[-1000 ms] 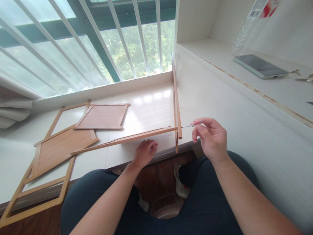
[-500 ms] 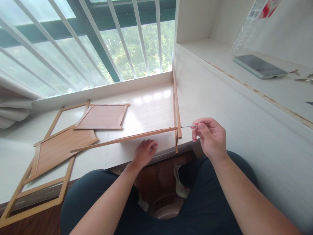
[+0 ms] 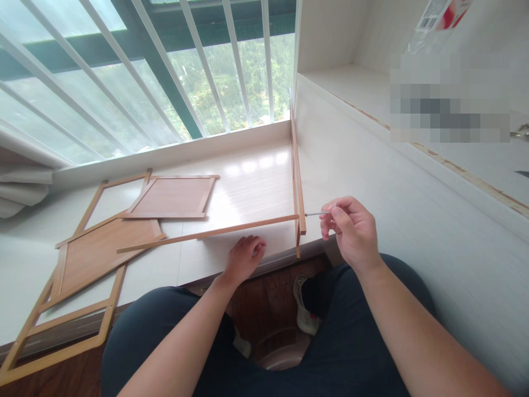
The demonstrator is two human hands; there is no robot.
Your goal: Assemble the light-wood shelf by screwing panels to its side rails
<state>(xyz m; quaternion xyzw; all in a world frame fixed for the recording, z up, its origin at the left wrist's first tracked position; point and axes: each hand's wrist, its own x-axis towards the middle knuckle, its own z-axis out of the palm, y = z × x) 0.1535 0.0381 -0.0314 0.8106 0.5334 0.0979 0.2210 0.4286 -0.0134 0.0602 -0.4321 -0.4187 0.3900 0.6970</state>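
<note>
At the bench's near edge, the right hand (image 3: 351,234) pinches a thin metal tool (image 3: 317,214) pointing left into the upright light-brown wooden frame's (image 3: 298,182) corner, while the half-curled, empty left hand (image 3: 244,258) rests beside it.

Both arms are bare — no sleeves, no watch, no rings on the left hand (image 3: 243,258) or the right hand (image 3: 351,234). The legs wear dark blue-grey trousers (image 3: 363,342). Down below, one foot wears a light shoe (image 3: 305,315) with a bit of red on it.
</note>
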